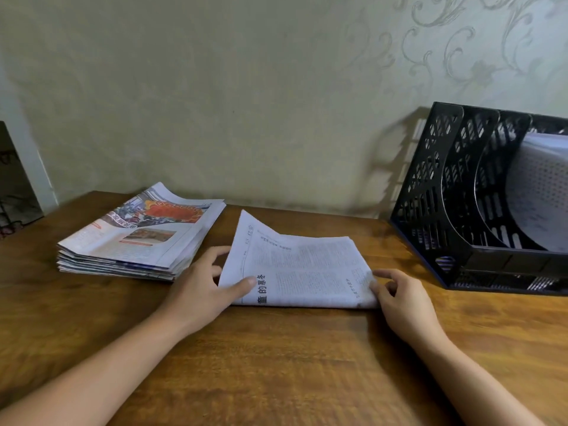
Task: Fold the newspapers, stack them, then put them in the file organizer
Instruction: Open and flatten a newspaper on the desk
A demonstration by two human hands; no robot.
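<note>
A folded newspaper (304, 265) with black print lies in the middle of the wooden table (276, 364), its far left corner curling up. My left hand (203, 287) grips its left edge, thumb on top and fingers beneath. At the near right corner my right hand (402, 299) pinches the paper between thumb and fingertips. A stack of folded newspapers (138, 238) with a colourful front page sits at the back left, just left of my left hand. The black mesh file organizer (455, 192) stands at the right against the wall.
White sheets (541, 192) stand in a right-hand slot of the organizer; its left slots show only black mesh. A patterned wall rises behind the table. The table's left edge drops off beyond the stack.
</note>
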